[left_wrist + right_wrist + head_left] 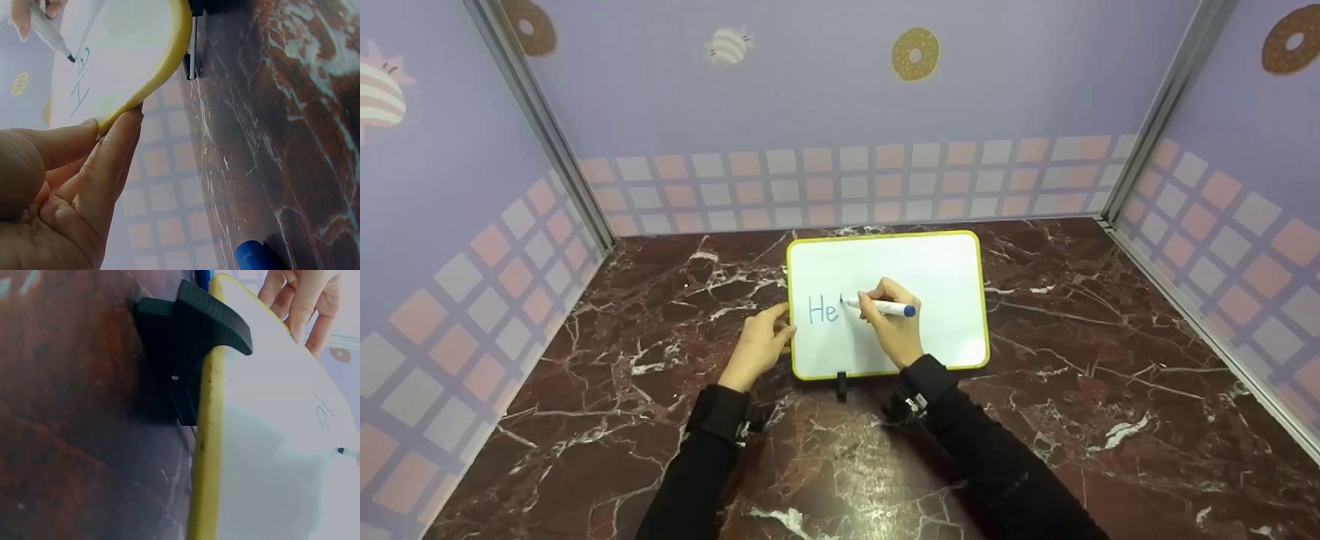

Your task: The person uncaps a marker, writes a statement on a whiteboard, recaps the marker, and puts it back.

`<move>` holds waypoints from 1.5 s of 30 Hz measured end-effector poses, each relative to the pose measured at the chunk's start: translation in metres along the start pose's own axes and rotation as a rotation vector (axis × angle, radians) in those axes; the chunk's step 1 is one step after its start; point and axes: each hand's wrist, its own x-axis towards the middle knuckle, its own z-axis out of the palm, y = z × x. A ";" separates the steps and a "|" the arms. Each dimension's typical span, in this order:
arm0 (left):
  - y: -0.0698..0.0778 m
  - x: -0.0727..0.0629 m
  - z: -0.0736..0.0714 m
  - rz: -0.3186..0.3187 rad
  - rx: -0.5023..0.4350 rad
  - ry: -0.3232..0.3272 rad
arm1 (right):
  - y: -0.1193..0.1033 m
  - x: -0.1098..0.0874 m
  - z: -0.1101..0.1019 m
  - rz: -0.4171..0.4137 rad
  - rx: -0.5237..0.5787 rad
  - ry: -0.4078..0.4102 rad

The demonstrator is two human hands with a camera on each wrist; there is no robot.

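Note:
A whiteboard (945,292) with a yellow frame stands propped on a black holder (841,386), tilted back. Blue letters "He" (822,309) are written on its left part. My right hand (896,319) grips a white marker (885,307) with a blue end, its dark tip at the board's surface just right of the letters. At the board's left edge, my left hand (757,341) pinches the yellow frame (160,76) between thumb and fingers. The right wrist view shows the black holder (197,332) hooked over the lower frame; the right hand is out of that view.
The board stands on a dark red marbled table (645,450). Patterned panels, including the back wall (825,90), enclose it on three sides. A blue rounded piece (260,256) lies on the table near the left hand, partly cut off.

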 end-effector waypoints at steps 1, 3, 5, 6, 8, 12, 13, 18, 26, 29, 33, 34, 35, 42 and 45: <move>0.000 0.000 0.000 0.002 0.001 0.001 | -0.004 -0.001 -0.001 -0.003 0.000 -0.009; 0.000 0.000 0.000 0.007 0.004 0.001 | -0.013 -0.004 -0.003 -0.011 -0.001 -0.026; 0.000 0.000 0.000 0.008 0.003 0.000 | -0.019 -0.007 -0.005 -0.011 -0.003 -0.039; 0.000 0.000 0.000 0.008 0.001 0.000 | -0.020 -0.008 -0.006 -0.007 -0.004 -0.043; -0.001 0.000 -0.001 0.010 -0.002 -0.001 | -0.021 -0.009 -0.008 0.007 -0.008 -0.041; -0.002 -0.001 -0.001 0.007 -0.003 -0.002 | -0.019 -0.009 -0.010 0.059 0.000 -0.011; -0.002 -0.002 -0.001 0.006 -0.001 -0.003 | -0.018 -0.008 -0.010 0.070 0.007 -0.001; -0.001 -0.001 0.000 0.001 -0.010 -0.009 | -0.016 -0.003 -0.012 0.062 0.027 0.028; -0.001 0.000 0.001 0.015 -0.017 -0.002 | -0.012 0.003 -0.010 0.013 -0.013 0.072; -0.001 0.000 0.001 0.018 -0.017 -0.003 | -0.011 0.003 -0.010 0.008 -0.026 0.080; 0.000 0.000 0.001 0.016 -0.013 -0.005 | -0.012 0.002 -0.011 0.012 -0.030 0.066; 0.000 0.000 0.001 0.014 -0.012 -0.007 | -0.012 0.001 -0.011 0.014 -0.034 0.057; 0.000 0.000 0.000 0.011 -0.012 -0.007 | -0.013 0.000 -0.012 0.018 -0.032 0.047; -0.001 -0.001 0.000 -0.001 -0.021 -0.013 | -0.015 -0.008 -0.019 -0.009 -0.014 -0.006; -0.001 -0.001 0.000 -0.003 -0.025 -0.014 | -0.008 -0.009 -0.020 -0.006 -0.007 0.007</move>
